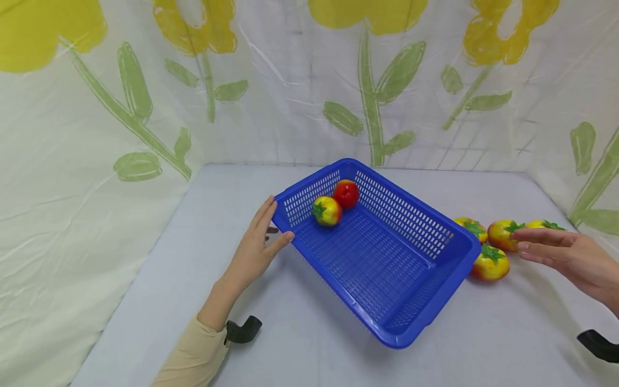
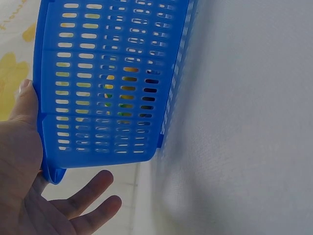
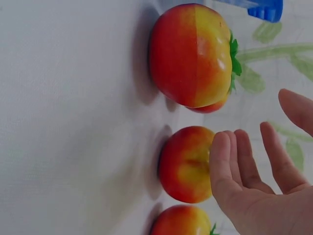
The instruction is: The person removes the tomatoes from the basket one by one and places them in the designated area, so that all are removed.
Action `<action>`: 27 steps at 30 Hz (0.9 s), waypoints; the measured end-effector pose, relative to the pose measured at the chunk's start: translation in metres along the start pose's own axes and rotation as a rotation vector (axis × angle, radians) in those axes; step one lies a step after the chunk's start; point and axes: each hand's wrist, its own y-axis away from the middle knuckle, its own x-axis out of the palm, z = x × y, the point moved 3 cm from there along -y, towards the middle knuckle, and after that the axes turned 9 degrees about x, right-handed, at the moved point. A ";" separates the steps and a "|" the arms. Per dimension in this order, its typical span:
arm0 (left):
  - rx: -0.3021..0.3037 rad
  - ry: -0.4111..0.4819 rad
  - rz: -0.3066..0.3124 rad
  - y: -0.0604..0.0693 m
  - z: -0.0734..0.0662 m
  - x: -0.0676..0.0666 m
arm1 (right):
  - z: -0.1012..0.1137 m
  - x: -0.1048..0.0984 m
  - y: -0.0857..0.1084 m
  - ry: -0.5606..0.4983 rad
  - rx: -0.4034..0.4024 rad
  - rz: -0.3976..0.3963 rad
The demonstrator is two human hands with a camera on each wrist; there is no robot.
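A blue plastic basket [image 1: 367, 263] lies at an angle in the head view, its near side apparently raised. My left hand [image 1: 251, 252] grips its left corner, thumb at the rim; the left wrist view shows the hand [image 2: 19, 166] at the basket's edge [image 2: 102, 159], two fingers extended below. Inside are a red tomato [image 1: 346, 193] and a yellow-red one [image 1: 327, 211]. My right hand [image 1: 575, 263], fingers loosely bent and holding nothing, hovers by several yellow-red tomatoes [image 1: 490, 264] right of the basket. In the right wrist view, its fingertips [image 3: 222, 142] overlap a tomato [image 3: 182, 166]; contact is unclear.
The white tabletop [image 1: 290, 338] extends in front of the basket and to both sides. Behind it hangs a pale sheet [image 1: 290, 118] painted with yellow flowers and green leaves. Black wrist pieces show near the left sleeve [image 1: 191, 355] and at the right edge.
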 end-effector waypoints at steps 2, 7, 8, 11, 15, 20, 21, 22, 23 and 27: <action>0.001 -0.001 -0.001 0.000 0.000 0.000 | 0.000 0.000 0.000 -0.031 -0.007 0.009; 0.002 -0.018 -0.006 0.001 0.001 0.000 | 0.003 0.001 -0.001 -0.085 -0.023 0.030; 0.002 -0.020 -0.006 0.001 0.001 0.000 | 0.003 0.001 -0.001 -0.083 -0.024 0.029; 0.007 -0.017 -0.008 0.002 0.001 0.001 | 0.004 0.001 -0.001 -0.073 -0.033 0.024; 0.009 -0.011 -0.010 0.002 0.001 0.001 | 0.003 0.000 0.000 -0.093 -0.051 0.030; 0.010 -0.008 -0.009 0.002 0.000 0.001 | 0.002 -0.001 0.000 -0.115 -0.057 0.034; 0.009 -0.009 -0.009 0.002 0.000 0.001 | 0.002 -0.001 -0.001 -0.116 -0.057 0.034; 0.007 -0.010 -0.009 0.002 0.000 0.001 | 0.002 -0.001 -0.001 -0.106 -0.059 0.031; 0.007 -0.013 -0.009 0.001 0.000 0.001 | 0.002 -0.002 -0.001 -0.096 -0.063 0.029; 0.004 -0.018 -0.009 0.001 0.000 0.001 | 0.007 -0.002 0.000 -0.062 -0.080 0.026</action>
